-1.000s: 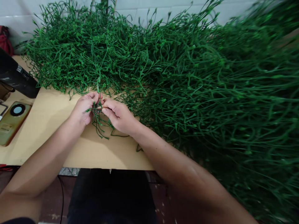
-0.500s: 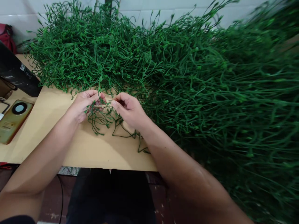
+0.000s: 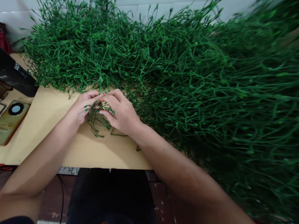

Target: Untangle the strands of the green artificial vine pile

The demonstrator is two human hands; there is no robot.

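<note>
A heap of green stems (image 3: 151, 56) crowds the tabletop (image 3: 46, 130), spreading across the top of the frame and down its whole right side, so bare surface shows mainly at centre left and lower centre. Its near edge comes right up to my hands. Behind it, a pale tiled wall (image 3: 16, 17) shows at the top. At the left edge a black bottle (image 3: 16, 74) leans, with a phone (image 3: 12, 123) below it, camera ring upward, and a red item (image 3: 5, 40) above, cut off by the frame. A dark cable (image 3: 62, 196) hangs at lower left.

Left of centre, my left hand (image 3: 81, 105) pinches a small bunch of stems (image 3: 96, 113), their tips drooping over the tabletop. My right hand (image 3: 122, 112) curves over from the right, thumb and forefinger parted around the bunch, fingertips meeting the left ones; I can't make out whether it grips anything. It hides part of the bunch, and my right forearm covers some tabletop.

Counted: 2 hands, 1 small bunch, 1 bottle, 1 phone, 1 red item, 1 cable. The heap's stems are too tangled to count.
</note>
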